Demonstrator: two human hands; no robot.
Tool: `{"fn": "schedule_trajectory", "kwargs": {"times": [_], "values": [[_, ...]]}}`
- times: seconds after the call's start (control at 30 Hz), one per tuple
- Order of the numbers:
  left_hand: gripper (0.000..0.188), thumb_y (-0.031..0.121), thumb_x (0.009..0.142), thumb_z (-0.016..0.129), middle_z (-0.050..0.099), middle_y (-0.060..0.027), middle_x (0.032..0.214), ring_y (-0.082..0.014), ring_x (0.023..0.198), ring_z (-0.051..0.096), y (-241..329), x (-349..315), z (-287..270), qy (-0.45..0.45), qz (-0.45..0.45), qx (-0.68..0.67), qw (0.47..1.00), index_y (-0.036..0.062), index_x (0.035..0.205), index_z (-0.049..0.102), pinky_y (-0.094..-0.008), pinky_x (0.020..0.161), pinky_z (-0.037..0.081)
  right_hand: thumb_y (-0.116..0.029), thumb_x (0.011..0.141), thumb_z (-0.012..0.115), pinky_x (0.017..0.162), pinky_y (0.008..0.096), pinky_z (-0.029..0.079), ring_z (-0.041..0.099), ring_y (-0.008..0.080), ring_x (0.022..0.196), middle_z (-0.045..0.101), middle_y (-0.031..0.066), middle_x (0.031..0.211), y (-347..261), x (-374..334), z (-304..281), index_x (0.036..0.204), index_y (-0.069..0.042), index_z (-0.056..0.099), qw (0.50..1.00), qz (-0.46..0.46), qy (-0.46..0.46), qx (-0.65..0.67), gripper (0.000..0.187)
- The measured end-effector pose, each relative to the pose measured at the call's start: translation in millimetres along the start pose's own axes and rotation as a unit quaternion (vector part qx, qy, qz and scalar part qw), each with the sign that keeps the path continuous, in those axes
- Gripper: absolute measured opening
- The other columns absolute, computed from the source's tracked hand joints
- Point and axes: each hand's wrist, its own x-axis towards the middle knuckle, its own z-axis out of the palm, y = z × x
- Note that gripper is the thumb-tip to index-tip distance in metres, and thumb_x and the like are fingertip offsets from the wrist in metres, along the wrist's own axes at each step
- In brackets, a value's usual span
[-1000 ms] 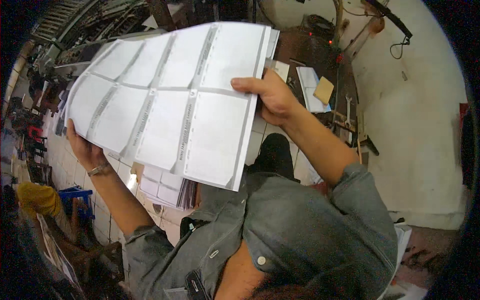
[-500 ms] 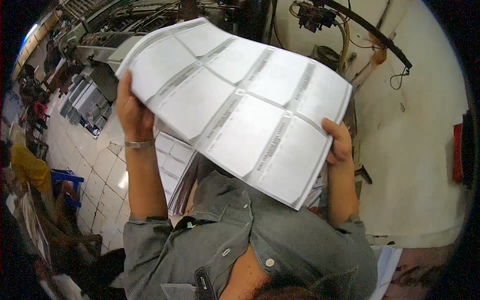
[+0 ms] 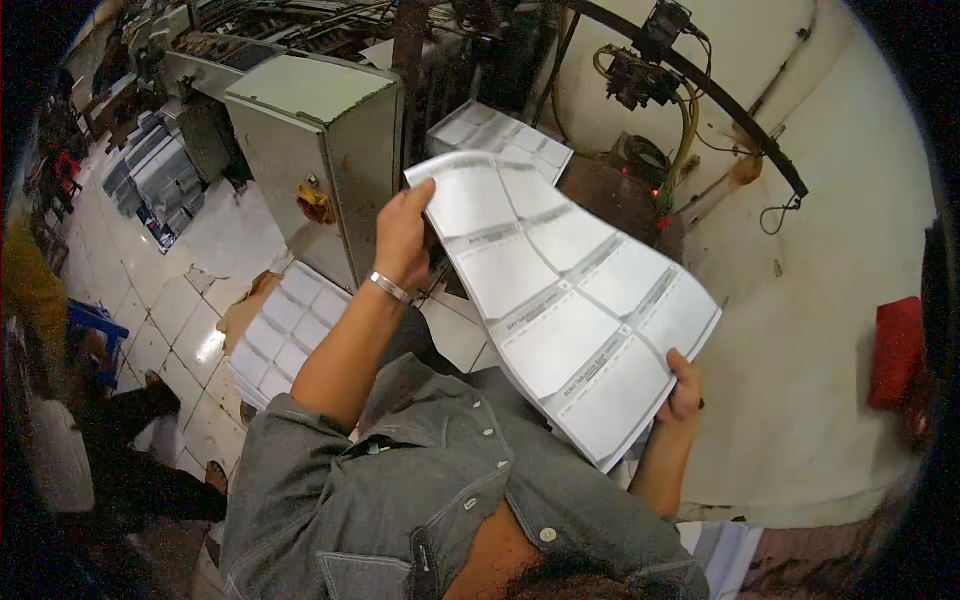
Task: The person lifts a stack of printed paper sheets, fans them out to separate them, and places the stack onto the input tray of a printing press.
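Observation:
A large printed paper sheet (image 3: 565, 300), white with grey bands dividing it into several panels, spans the space between my hands; whether it is one sheet or several cannot be made out. My left hand (image 3: 405, 235) grips its far left edge, thumb on top. At the lower right edge, my right hand (image 3: 682, 388) pinches it the same way, fingers hidden underneath. The sheet bows upward at its far end. Behind it lies a similar printed stack (image 3: 500, 137). Another printed stack (image 3: 290, 330) sits on brown card on the floor, left of my left forearm.
A grey metal cabinet (image 3: 320, 140) stands ahead left, beside machinery. A curved dark bar (image 3: 740, 110) with cables crosses the upper right before a pale wall. Something red (image 3: 895, 350) is at far right. At left are a person's foot (image 3: 215, 478) and a blue stool (image 3: 95, 325).
Both hands have swung the sheet rightward and lower, turning it steeper. The view has shifted, exposing the cabinet, the stack behind the sheet and more of the floor stack.

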Motion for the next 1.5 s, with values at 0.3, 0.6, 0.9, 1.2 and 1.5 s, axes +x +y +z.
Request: {"fn": "schedule_trajectory", "kwargs": {"times": [0.3, 0.6, 0.9, 1.2, 1.5], "values": [[0.027, 0.017, 0.084, 0.056, 0.060, -0.0108, 0.092, -0.0174, 0.078, 0.059, -33, -10, -13, 0.039, -0.096, 0.007, 0.995, -0.0059, 0.098, 0.053, -0.0287, 0.068, 0.047, -0.013, 0.073, 0.061, 0.089, 0.0409, 0.044, 0.054, 0.0306, 0.102, 0.053, 0.0171, 0.115, 17, -4, -10, 0.123, 0.005, 0.039, 0.997, 0.067, 0.024, 0.021, 0.058], [0.024, 0.018, 0.084, 0.056, 0.061, -0.0095, 0.090, -0.0174, 0.075, 0.059, -51, -5, -26, 0.050, -0.107, -0.004, 0.993, -0.0028, 0.097, 0.055, -0.0282, 0.066, 0.048, -0.016, 0.073, 0.058, 0.090, 0.0392, 0.043, 0.053, 0.0311, 0.104, 0.050, 0.0175, 0.118, 31, -3, -15, 0.125, 0.004, 0.037, 0.998, 0.058, 0.021, -0.008, 0.060], [0.027, 0.024, 0.084, 0.056, 0.063, -0.0057, 0.090, -0.0130, 0.072, 0.060, -62, 10, -32, 0.022, -0.129, -0.099, 0.986, 0.0013, 0.099, 0.057, -0.0220, 0.058, 0.048, -0.019, 0.073, 0.060, 0.093, 0.0427, 0.042, 0.050, 0.0326, 0.108, 0.049, 0.0176, 0.121, 54, -12, -7, 0.129, 0.001, 0.033, 0.993, 0.010, 0.007, 0.119, 0.065], [0.028, 0.022, 0.085, 0.056, 0.061, -0.0067, 0.094, -0.0155, 0.081, 0.059, -73, 23, -42, 0.048, -0.200, -0.087, 0.975, -0.0004, 0.102, 0.056, -0.0272, 0.070, 0.049, -0.012, 0.069, 0.060, 0.092, 0.0429, 0.042, 0.049, 0.0337, 0.108, 0.047, 0.0189, 0.121, 43, -20, -22, 0.129, 0.003, 0.030, 0.991, 0.004, 0.131, 0.023, 0.069], [0.029, 0.024, 0.086, 0.056, 0.057, -0.0090, 0.100, -0.0196, 0.091, 0.056, -85, 26, -45, 0.017, -0.196, -0.069, 0.978, 0.0002, 0.102, 0.053, -0.0320, 0.080, 0.046, -0.012, 0.069, 0.062, 0.085, 0.0414, 0.048, 0.055, 0.0310, 0.099, 0.053, 0.0166, 0.110, 20, -16, -24, 0.128, 0.002, 0.032, 0.980, 0.065, 0.186, -0.030, 0.067]]}}
